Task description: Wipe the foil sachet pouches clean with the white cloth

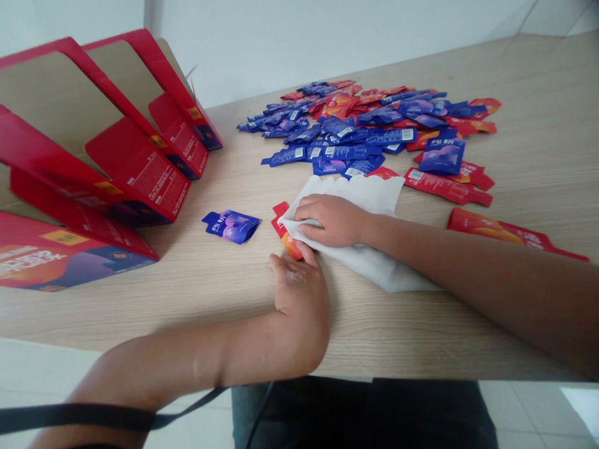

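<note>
The left hand touches the red packet's near end; I can't tell whether it pinches. The right hand pinches the white cloth over it. Flat, even pressure should help.

A pale wood-grain table is stretching across the view, its far edge slanting upward to the right and running along a plain white wall. A greyish vertical strip is breaking up the white at upper left, while thin lines are crossing a pale surface at upper right. Below the table's near edge, light floor tiles are showing their joints, and a bright patch is gleaming at lower right.
</note>
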A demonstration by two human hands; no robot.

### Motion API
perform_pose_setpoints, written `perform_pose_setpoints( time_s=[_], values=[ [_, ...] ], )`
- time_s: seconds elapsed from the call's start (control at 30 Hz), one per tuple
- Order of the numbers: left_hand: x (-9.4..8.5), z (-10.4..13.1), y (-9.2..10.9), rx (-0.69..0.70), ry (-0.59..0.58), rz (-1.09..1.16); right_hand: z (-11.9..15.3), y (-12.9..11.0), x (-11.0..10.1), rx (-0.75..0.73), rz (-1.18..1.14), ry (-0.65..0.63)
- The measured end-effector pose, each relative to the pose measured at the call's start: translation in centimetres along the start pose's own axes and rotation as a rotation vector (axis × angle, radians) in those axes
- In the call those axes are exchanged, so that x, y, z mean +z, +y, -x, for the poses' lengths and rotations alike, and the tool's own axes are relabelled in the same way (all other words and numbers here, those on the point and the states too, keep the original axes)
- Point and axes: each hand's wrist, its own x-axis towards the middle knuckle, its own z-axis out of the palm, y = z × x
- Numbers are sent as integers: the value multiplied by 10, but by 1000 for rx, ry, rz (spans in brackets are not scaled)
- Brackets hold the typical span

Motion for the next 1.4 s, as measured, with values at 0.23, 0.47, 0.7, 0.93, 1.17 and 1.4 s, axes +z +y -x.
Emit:
perform_pose_setpoints(
  time_s=[0.23,0.47,0.7,0.93,1.17,1.4],
  values=[
    [1,1,0,-3,25,10,0,0,-1,6,-4,-6],
    [-4,0,0,6,-25,-57,0,-1,-1,11,-2,-11],
    [-1,1,0,16,-6,-104,0,-1,-1,17,-4,-14],
    [2,-1,1,21,7,-119,0,-2,-1,0,11,-7],
    [0,-2,1,12,-12,-64,0,-1,0,9,4,4],
    [0,-1,0,5,-12,-36,0,-1,0,1,9,2]
  ],
)
